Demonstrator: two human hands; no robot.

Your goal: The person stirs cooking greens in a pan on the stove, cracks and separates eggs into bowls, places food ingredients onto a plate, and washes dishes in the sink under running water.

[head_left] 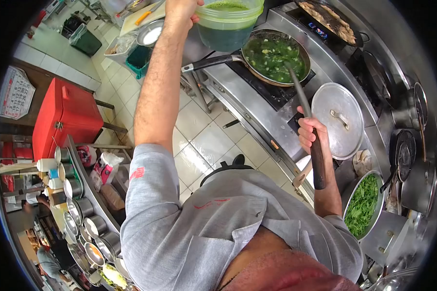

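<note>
Just left of the pan (276, 83), in the upper middle of the frame, the container (226, 39) of green liquid sits between that pan and the left hand (183, 11). Its lower wall overlaps the line of the pan handle (213, 63), so the pan lies to the right of the container and slightly below it in the frame. The left hand has its fingers curled onto the container's left side near the rim, though the top edge of the frame cuts off part of the grip. The right hand (311, 133), right of centre, is clamped round the handle of a long utensil (317, 162). Its long axis slants from lower right to upper left, and its far end goes into the green mixture (269, 53), where the tip is hidden. Of the two hands, the right is nearer the pan; the left is nearer the container. The metal lid (329, 141) lies just beside the right hand's knuckles.
</note>
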